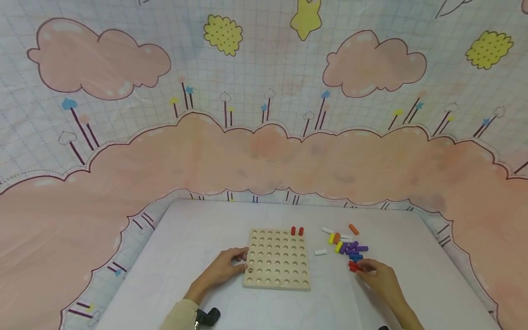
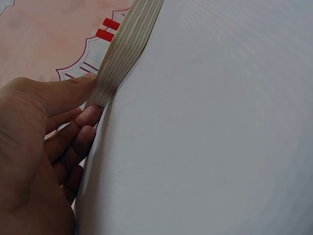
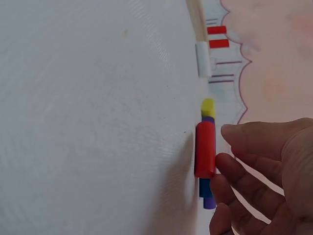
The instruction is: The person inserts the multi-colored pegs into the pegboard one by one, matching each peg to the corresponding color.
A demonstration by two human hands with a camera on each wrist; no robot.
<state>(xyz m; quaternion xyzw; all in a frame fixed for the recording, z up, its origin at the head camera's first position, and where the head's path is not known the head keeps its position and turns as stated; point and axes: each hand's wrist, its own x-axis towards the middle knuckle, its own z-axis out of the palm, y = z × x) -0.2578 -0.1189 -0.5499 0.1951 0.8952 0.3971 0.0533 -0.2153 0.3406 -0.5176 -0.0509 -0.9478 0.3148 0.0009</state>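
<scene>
The left hand [image 1: 222, 266] is gripping the pegboard [image 1: 273, 258]'s left edge; the right hand [image 1: 383, 278] is holding thumb and fingers parted at red pegs [image 1: 353, 269] rightward (contact unclear). Sound handling is calling for a mid-length pinch, sparing the blue pegs [image 1: 356, 257].

The board [image 1: 273, 258] is coloured tan, the pegs [image 1: 362, 249] red, blue, purple, yellow, orange, white; the backdrop [image 1: 264, 160] is cloud-patterned.

Bare desk [image 1: 330, 293] opens a near-side lane between pegboard [image 1: 274, 258] and right hand [image 1: 381, 277]; farther off, a white peg [image 1: 320, 252] obstructs.
</scene>
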